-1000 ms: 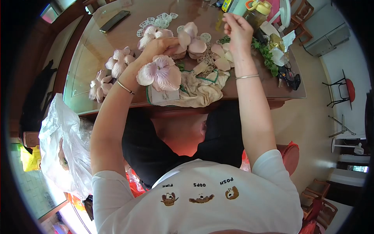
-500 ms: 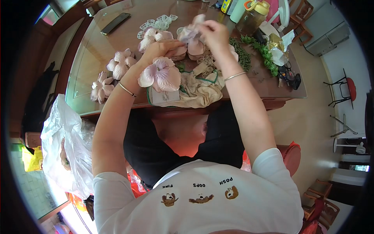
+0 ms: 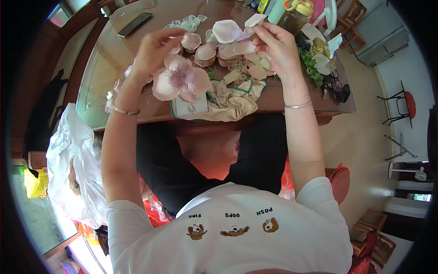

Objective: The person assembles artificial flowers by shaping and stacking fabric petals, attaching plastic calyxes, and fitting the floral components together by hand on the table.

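Note:
My left hand (image 3: 157,51) is raised over the left of the table, fingers curled. Beside its wrist is a large pale pink flower (image 3: 180,78) with a lilac middle, lifted off the table; the grip on it is mostly hidden. My right hand (image 3: 279,48) pinches a white and lilac petal piece (image 3: 228,32) by its right side, above petal stacks (image 3: 205,52). Loose pale petals (image 3: 258,68) and a beige cloth (image 3: 232,102) with a green edge lie nearer me. A white card (image 3: 191,107) rests on the cloth.
A phone (image 3: 135,25) lies at the back left, near clear lace-like pieces (image 3: 188,23). Green leaves (image 3: 310,66), keys with dark items (image 3: 336,86) and a yellow-lidded bottle (image 3: 295,18) stand or lie to the right. A plastic bag (image 3: 73,169) hangs left.
My left hand has moved left and up from the petal stacks, and the large flower has risen and turned. My right hand has drawn right with the petal piece, which has spread out.

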The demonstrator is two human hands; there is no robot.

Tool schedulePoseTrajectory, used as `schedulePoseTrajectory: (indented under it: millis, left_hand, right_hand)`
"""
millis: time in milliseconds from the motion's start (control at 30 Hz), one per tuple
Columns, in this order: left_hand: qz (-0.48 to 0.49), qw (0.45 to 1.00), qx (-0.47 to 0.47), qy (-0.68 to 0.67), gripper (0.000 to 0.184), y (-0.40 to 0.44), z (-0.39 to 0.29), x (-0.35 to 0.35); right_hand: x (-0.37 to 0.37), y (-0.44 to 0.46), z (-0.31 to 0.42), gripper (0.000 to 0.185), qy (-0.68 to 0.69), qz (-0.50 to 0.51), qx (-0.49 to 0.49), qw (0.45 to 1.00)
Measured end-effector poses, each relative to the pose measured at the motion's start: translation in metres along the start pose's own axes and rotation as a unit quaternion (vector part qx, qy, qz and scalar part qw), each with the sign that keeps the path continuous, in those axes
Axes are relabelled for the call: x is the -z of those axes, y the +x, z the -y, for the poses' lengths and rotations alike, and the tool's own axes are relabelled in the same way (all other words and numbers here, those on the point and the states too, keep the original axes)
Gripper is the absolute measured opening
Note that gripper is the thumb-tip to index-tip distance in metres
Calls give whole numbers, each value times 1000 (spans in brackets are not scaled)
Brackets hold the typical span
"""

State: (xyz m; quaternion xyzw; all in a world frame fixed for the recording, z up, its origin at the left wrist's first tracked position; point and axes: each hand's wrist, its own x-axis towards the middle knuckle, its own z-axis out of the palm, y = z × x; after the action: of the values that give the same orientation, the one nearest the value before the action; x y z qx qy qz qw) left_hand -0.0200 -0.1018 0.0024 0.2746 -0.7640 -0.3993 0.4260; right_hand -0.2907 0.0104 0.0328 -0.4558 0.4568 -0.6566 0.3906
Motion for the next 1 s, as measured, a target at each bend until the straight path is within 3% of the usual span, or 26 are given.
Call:
schedulePoseTrajectory:
  millis: [33,133,200,300,367,400,467,633,833,933,967,1000]
  left_hand:
    - [-67,998,-1,-19,18,-8,-16,1]
    - [-141,989,-11,31,15,-37,-67,3]
    - [-139,989,-2,-47,16,-61,-93,-19]
    - [-35,976,94,-192,23,-94,-111,-50]
    - [-23,945,143,-293,28,-112,-111,-74]
    - [-18,923,175,-342,31,-119,-111,-81]
    - [-60,891,198,-404,28,-134,-102,-94]
    - [-61,848,269,-452,22,-153,-91,-99]
    - [-180,859,264,-399,17,-168,-88,-109]
    - [-219,862,221,-401,16,-177,-94,-112]
    - [-231,862,207,-401,15,-179,-95,-112]
    - [-232,862,208,-400,15,-180,-94,-112]
  right_hand:
    - [-1,-7,2,14,-6,8,10,1000]
    - [-6,-27,7,14,-25,36,42,998]
    - [-11,-43,9,14,-46,49,60,996]
    - [-19,-71,11,17,-110,84,120,983]
    - [-20,-91,8,21,-264,116,230,929]
    - [-23,-100,7,21,-262,119,228,930]
    - [-28,-116,4,24,-353,164,369,844]
    - [-29,-144,-6,19,-407,225,411,784]
    - [-33,-154,-6,25,-362,247,350,828]
    - [-31,-151,-16,31,-232,130,144,953]
    - [-31,-149,-20,34,-183,88,72,976]
    - [-29,-147,-24,34,-183,88,71,977]
